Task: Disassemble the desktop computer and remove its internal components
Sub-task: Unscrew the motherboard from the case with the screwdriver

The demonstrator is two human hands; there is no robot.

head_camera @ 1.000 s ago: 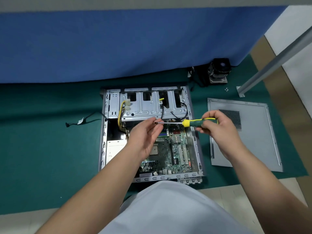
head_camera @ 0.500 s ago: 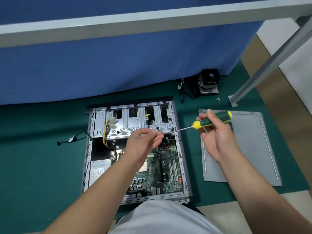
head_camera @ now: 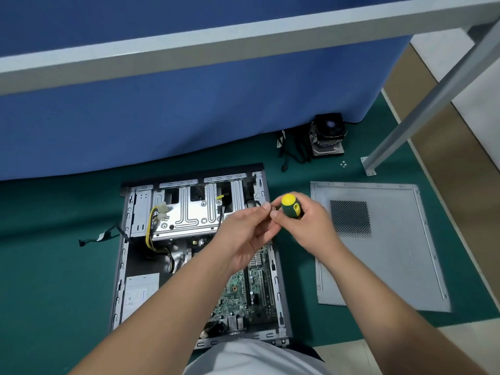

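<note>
Now that the screwdriver [head_camera: 290, 207] has swung handle-up in the gripping right hand [head_camera: 305, 226], the left hand [head_camera: 249, 234] pinches at its tip, likely pulling off a freed screw.

Bare forearms, pale grey garment [head_camera: 251, 358]

head-worn view, angled down and forward, close above computer case [head_camera: 197, 247]

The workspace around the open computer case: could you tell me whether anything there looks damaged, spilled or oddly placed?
Nothing looks damaged or spilled. The side panel lies flat right of the computer case, the cooler fan sits by the blue partition, a few loose screws lie beside it, and a stray cable trails left of the case.
</note>
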